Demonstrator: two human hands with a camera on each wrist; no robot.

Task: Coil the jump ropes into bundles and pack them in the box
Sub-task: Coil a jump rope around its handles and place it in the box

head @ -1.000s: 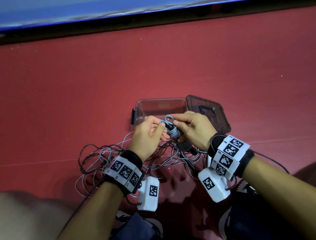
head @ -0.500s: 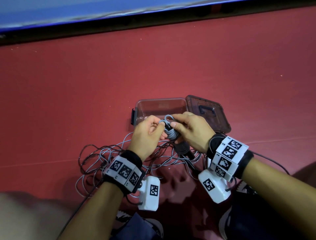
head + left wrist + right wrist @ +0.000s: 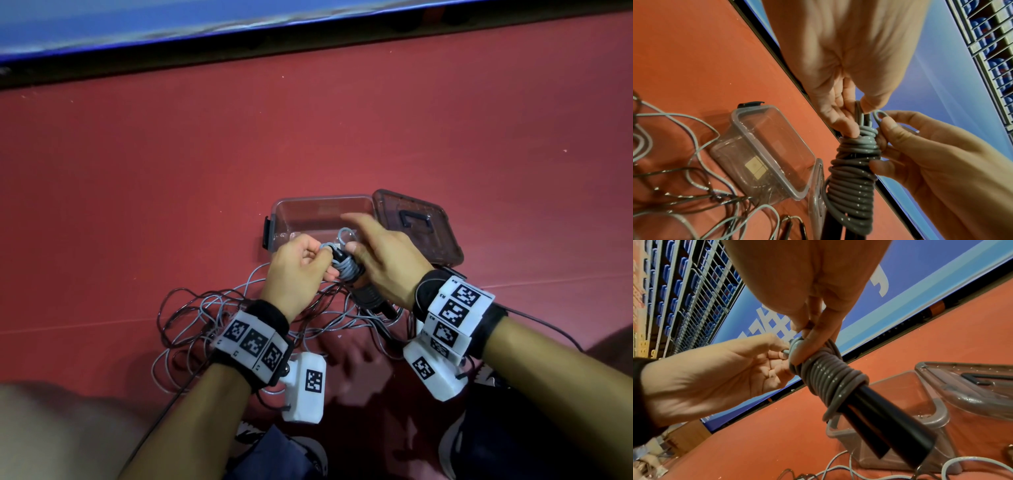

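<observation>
Both hands are gripping the springy grey plastic-coated jump rope bundle (image 3: 855, 175) wound around black handles: left hand (image 3: 301, 270) pinching the top, right hand (image 3: 387, 260) clamping the slippery coils

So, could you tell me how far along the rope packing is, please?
Done: the grey cord is wound in tight turns round the black handles, forming one grey rope bundle. In hand: the left hand and right hand pinch its last loop. Left: the clear plastic box holds no rope, and loose grey and dark cords lie tangled on the red floor.
</observation>
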